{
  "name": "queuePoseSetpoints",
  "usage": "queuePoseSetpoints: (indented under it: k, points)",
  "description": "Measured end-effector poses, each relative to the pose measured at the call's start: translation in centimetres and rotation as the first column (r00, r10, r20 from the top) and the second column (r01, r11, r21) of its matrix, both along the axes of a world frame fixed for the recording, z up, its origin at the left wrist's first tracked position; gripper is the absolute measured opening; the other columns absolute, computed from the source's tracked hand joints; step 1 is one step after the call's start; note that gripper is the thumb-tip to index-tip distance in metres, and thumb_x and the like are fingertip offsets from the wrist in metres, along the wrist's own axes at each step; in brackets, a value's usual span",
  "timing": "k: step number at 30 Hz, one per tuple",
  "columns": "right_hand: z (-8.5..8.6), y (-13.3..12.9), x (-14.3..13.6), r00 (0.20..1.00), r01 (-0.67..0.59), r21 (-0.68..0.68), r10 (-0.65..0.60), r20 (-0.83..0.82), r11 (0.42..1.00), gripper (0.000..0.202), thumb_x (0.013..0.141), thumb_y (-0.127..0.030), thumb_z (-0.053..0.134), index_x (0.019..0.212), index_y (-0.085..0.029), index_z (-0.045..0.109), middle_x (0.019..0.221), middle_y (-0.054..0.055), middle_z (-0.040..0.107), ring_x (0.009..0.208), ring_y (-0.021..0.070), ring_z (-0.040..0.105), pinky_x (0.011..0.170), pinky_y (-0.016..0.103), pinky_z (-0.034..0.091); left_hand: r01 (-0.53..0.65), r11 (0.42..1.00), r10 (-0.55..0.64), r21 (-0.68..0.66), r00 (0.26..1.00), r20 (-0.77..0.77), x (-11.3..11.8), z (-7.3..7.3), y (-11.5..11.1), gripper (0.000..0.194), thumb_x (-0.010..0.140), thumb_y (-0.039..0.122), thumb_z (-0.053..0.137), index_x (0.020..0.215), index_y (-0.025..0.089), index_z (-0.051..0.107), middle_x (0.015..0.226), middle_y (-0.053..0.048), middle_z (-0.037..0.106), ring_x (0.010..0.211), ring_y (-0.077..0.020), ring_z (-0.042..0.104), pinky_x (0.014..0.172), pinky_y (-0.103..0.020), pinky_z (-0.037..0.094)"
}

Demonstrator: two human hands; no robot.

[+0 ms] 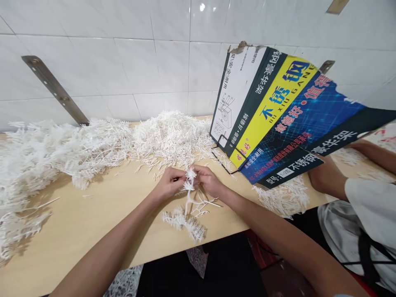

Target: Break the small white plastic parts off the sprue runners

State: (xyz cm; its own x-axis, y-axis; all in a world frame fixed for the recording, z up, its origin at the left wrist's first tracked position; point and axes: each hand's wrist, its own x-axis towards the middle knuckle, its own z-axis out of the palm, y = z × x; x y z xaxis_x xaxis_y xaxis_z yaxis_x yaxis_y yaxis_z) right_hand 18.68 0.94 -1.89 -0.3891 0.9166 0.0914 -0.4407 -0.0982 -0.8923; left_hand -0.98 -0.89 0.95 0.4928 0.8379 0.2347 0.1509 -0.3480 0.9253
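Observation:
In the head view, a white plastic branched sprig (pixel 189 200) with spiky tufts hangs between my two hands over the table. My left hand (pixel 170 182) is closed, its fingers pinching the sprig's upper end near a tuft. From the other side my right hand (pixel 208 180) grips the same piece, its fingers curled in. Bare white stems fan out just below the right hand. A further feathery white tuft (pixel 185 222) lies at the front edge side of the table, below the hands. The exact contact of the fingertips is partly hidden.
A heap of white sprig pieces (pixel 173 134) lies along the wall, with larger bunches (pixel 27 161) at the left. A printed cardboard sheet (pixel 278 119) stands to the right. Beyond it are another person's arm (pixel 328 177) and more white pieces (pixel 283 196).

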Motion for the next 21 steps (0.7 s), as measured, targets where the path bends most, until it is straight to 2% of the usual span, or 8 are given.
queuePoseSetpoints:
  k: [2, 4, 6, 9, 12, 15, 17, 21]
  points:
    - [0.4, 0.7, 0.7, 0.977, 0.153, -0.071, -0.161, -0.140, 0.986, 0.016, 0.071, -0.017, 0.070, 0.076, -0.021, 0.055, 0.062, -0.005, 0.048, 0.049, 0.0092, 0.037, 0.050, 0.023, 0.035, 0.080, 0.995, -0.076, -0.057, 0.995, 0.068, -0.6, -0.5, 0.0, 0.032, 0.070, 0.022, 0.055, 0.047, 0.019, 0.033, 0.051, 0.002, 0.029, 0.051, -0.0105, 0.027, 0.052, -0.029, 0.020]
    - [0.9, 1.3, 1.3, 0.945, 0.233, -0.141, -0.258, -0.203, 0.962, 0.018, 0.071, -0.017, 0.069, 0.077, -0.021, 0.052, 0.060, -0.006, 0.045, 0.048, 0.0087, 0.034, 0.049, 0.023, 0.033, 0.049, 0.996, -0.041, -0.079, 0.994, 0.103, -1.0, -0.9, 0.1, 0.028, 0.072, 0.022, 0.056, 0.050, 0.019, 0.039, 0.053, 0.002, 0.032, 0.053, -0.0110, 0.029, 0.053, -0.029, 0.021]
    - [1.2, 1.6, 1.6, 0.946, 0.235, -0.194, -0.270, -0.179, 0.953, 0.022, 0.072, -0.020, 0.072, 0.080, -0.022, 0.052, 0.064, -0.005, 0.050, 0.049, 0.0091, 0.038, 0.048, 0.023, 0.033, -0.120, 0.990, 0.129, -0.079, 0.984, 0.120, -0.9, -1.0, 0.4, 0.022, 0.078, 0.025, 0.060, 0.059, 0.018, 0.053, 0.058, 0.002, 0.042, 0.057, -0.0121, 0.037, 0.055, -0.028, 0.026]
    - [1.4, 1.6, 1.4, 0.950, 0.233, -0.225, -0.271, -0.158, 0.946, 0.031, 0.071, -0.023, 0.078, 0.084, -0.023, 0.050, 0.069, -0.004, 0.057, 0.051, 0.0096, 0.044, 0.051, 0.024, 0.038, -0.355, 0.932, 0.361, -0.067, 0.916, 0.173, -0.3, -1.0, 0.9, 0.012, 0.084, 0.032, 0.067, 0.086, 0.020, 0.069, 0.075, -0.001, 0.059, 0.069, -0.0147, 0.052, 0.062, -0.027, 0.039]
    - [1.3, 1.5, 1.0, 0.956, 0.232, -0.185, -0.259, -0.139, 0.955, 0.037, 0.068, -0.026, 0.082, 0.085, -0.023, 0.049, 0.068, -0.006, 0.055, 0.049, 0.0089, 0.045, 0.051, 0.024, 0.039, -0.405, 0.914, 0.398, 0.009, 0.901, 0.175, 0.0, -1.0, 1.2, 0.024, 0.086, 0.031, 0.066, 0.108, 0.023, 0.074, 0.108, -0.006, 0.068, 0.089, -0.0182, 0.062, 0.073, -0.028, 0.049]
    - [1.4, 1.2, 0.7, 0.968, 0.244, -0.107, -0.248, -0.030, 0.964, 0.035, 0.069, -0.033, 0.083, 0.083, -0.021, 0.053, 0.072, -0.004, 0.058, 0.049, 0.0075, 0.046, 0.047, 0.022, 0.033, -0.375, 0.915, 0.363, 0.149, 0.926, 0.103, -0.1, -1.2, 1.0, 0.025, 0.090, 0.031, 0.062, 0.111, 0.024, 0.075, 0.132, -0.009, 0.063, 0.105, -0.0219, 0.064, 0.083, -0.032, 0.052]
    - [1.5, 0.8, 0.4, 0.966, 0.250, -0.034, -0.247, 0.078, 0.968, 0.032, 0.070, -0.037, 0.082, 0.082, -0.020, 0.056, 0.070, -0.003, 0.059, 0.048, 0.0072, 0.046, 0.046, 0.022, 0.030, -0.349, 0.914, 0.351, 0.207, 0.936, 0.030, -0.1, -1.3, 0.9, 0.020, 0.093, 0.030, 0.059, 0.102, 0.021, 0.074, 0.124, -0.009, 0.068, 0.105, -0.0234, 0.065, 0.086, -0.034, 0.051]
    - [1.6, 0.3, -0.1, 0.934, 0.228, 0.118, -0.252, 0.253, 0.966, 0.025, 0.074, -0.035, 0.078, 0.085, -0.019, 0.062, 0.065, -0.004, 0.059, 0.047, 0.0075, 0.046, 0.047, 0.023, 0.035, -0.247, 0.958, 0.253, 0.148, 0.967, -0.019, 0.0, -1.3, 0.7, 0.021, 0.094, 0.026, 0.052, 0.092, 0.020, 0.072, 0.089, -0.005, 0.071, 0.085, -0.0220, 0.065, 0.080, -0.035, 0.050]
